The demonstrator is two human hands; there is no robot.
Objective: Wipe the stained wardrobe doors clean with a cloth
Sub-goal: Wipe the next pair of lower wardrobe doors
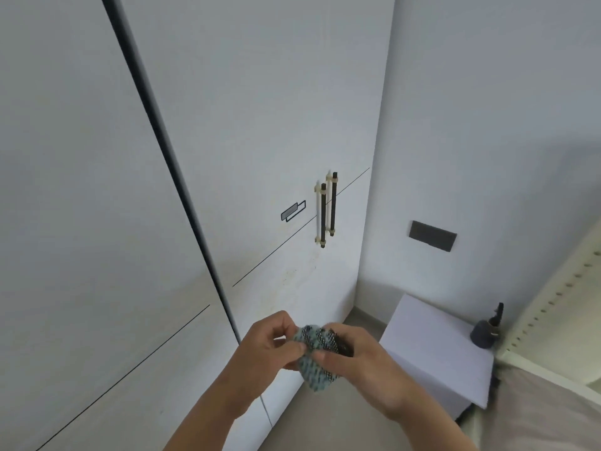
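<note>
I hold the cloth [317, 356] between both hands, low in front of me. My left hand [270, 346] pinches its left side with the thumb and curled fingers. My right hand [364, 362] grasps its right side, thumb on top and fingers wrapped under the bunched fabric. The cloth is blue-green with a black and white checked weave. It is crumpled into a wad, and a corner hangs down below my thumbs. It is in the air above the floor [341, 418], in front of the lower part of the wardrobe doors [260, 125], and I cannot tell whether it touches them.

The doors are pale and flat and fill the left and middle of my view. A dark strip [162, 141] runs down between the left panel and the next one. Two dark bar handles [327, 209] with cream ends stand upright side by side near the right edge of the wardrobe. A small grey sticker [292, 210] sits just left of them. Faint yellowish stains [292, 275] speckle the door below the handles and the sticker.

To the right the wall [487, 125] meets the wardrobe in a corner, and a dark rectangular plate [432, 236] is fixed on it. Under the plate stands a white cabinet [435, 353], with a small dark object [484, 330] at the far right corner of its top. Beside that corner a cream rail [553, 304] with rows of holes slants upward. A bed [536, 411] with grey-beige covering lies at the lower right.
</note>
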